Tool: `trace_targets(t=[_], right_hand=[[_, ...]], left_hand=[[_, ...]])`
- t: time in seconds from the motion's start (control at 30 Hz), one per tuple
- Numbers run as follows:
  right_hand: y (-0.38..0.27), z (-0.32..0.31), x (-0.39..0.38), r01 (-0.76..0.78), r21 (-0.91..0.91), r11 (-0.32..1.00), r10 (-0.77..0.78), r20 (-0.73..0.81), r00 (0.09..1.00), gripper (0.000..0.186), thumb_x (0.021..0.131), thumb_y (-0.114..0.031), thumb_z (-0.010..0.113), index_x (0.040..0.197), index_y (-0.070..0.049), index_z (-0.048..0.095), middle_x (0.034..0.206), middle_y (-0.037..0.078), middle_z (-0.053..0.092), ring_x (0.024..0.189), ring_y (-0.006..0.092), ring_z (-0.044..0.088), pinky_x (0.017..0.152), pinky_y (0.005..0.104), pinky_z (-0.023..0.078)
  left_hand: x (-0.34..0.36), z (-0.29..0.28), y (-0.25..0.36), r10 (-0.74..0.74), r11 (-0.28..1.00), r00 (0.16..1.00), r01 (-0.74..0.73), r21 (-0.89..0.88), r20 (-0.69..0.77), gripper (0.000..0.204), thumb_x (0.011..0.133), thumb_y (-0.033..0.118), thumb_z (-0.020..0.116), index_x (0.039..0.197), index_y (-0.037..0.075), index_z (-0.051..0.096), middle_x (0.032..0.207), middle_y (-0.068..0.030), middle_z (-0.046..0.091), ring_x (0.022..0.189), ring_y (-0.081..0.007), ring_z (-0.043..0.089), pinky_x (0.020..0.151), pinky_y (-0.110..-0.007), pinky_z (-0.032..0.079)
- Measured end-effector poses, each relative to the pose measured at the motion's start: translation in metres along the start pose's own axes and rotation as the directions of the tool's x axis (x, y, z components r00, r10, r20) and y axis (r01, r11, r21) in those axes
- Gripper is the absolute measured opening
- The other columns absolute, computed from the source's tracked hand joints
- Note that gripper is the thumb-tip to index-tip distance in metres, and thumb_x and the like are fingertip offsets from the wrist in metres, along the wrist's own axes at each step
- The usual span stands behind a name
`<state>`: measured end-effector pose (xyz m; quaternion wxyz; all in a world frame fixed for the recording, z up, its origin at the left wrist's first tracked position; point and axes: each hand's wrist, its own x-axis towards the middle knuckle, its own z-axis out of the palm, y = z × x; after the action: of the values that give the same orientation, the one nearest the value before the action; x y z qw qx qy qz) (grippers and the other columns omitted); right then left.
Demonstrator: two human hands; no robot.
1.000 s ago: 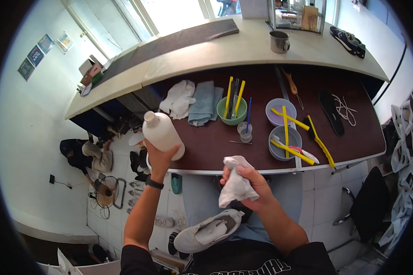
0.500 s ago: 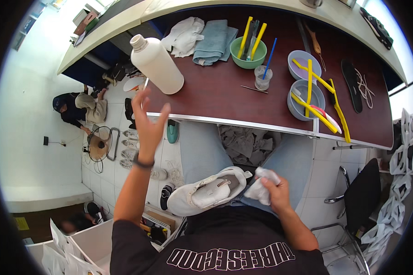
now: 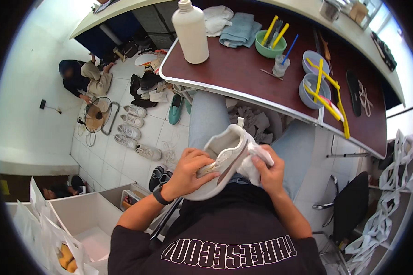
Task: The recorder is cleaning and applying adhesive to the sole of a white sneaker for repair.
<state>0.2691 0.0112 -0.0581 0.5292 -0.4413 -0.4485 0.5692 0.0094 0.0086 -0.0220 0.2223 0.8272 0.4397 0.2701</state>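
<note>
My left hand [image 3: 184,173] is closed on a light grey-white sneaker [image 3: 225,144], which is tilted over my lap. My right hand [image 3: 270,176] grips a crumpled white cloth [image 3: 248,166] against the shoe's heel end. A white bottle [image 3: 190,39] stands uncapped on the dark red desk [image 3: 243,73]. Beside it are a folded blue towel [image 3: 236,30], a green bowl [image 3: 270,48] with yellow-handled tools, a small cup [image 3: 281,66] with a blue stick, two grey-blue bowls [image 3: 312,94] holding brushes, and a black insole [image 3: 353,94].
Shoes [image 3: 128,130] line the floor at the left, where another person [image 3: 73,78] crouches beside a fan [image 3: 96,117]. A white drawer box [image 3: 82,217] is at lower left. A black chair [image 3: 351,206] and hanging white bags [image 3: 394,174] are at the right.
My left hand let go of the bottle on the desk and took hold of the sneaker, lifting it from my lap. The cloth in my right hand moved onto the shoe.
</note>
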Motion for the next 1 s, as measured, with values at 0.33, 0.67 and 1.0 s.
trace_targets(t=[0.33,0.67,1.0], right_hand=[[-0.018,0.007,-0.036,0.337,-0.5,0.798,-0.32,0.122,0.939,0.026,0.082,0.0,0.075,0.108,0.0,0.072,0.102,0.013,0.069,0.094,0.0276,0.067,0.082,0.0346,0.053],[-0.032,0.021,-0.026,0.582,-0.669,0.462,-0.437,0.4,0.806,0.045,0.063,0.001,0.079,0.108,-0.006,0.074,0.102,0.01,0.066,0.096,0.0323,0.063,0.079,0.0402,0.053],[-0.031,0.036,-0.033,0.637,-0.657,0.403,-0.419,0.486,0.767,0.049,0.057,-0.003,0.081,0.106,-0.01,0.076,0.103,0.007,0.063,0.095,0.0299,0.061,0.087,0.0416,0.055]], left_hand=[[-0.01,0.008,0.026,-0.182,0.836,0.943,0.298,-0.46,0.279,0.053,0.093,0.032,0.069,0.139,0.008,0.054,0.123,-0.0082,0.065,0.109,-0.0225,0.054,0.102,-0.036,0.029],[-0.017,0.021,0.014,-0.193,0.821,0.95,0.293,-0.489,0.245,0.067,0.079,0.036,0.079,0.138,0.013,0.057,0.105,-0.0067,0.062,0.099,-0.021,0.049,0.096,-0.036,0.03],[-0.022,0.024,0.013,-0.178,0.805,0.966,0.252,-0.537,0.186,0.066,0.081,0.024,0.069,0.143,0.011,0.052,0.104,-0.0061,0.062,0.098,-0.0187,0.048,0.097,-0.035,0.028]])
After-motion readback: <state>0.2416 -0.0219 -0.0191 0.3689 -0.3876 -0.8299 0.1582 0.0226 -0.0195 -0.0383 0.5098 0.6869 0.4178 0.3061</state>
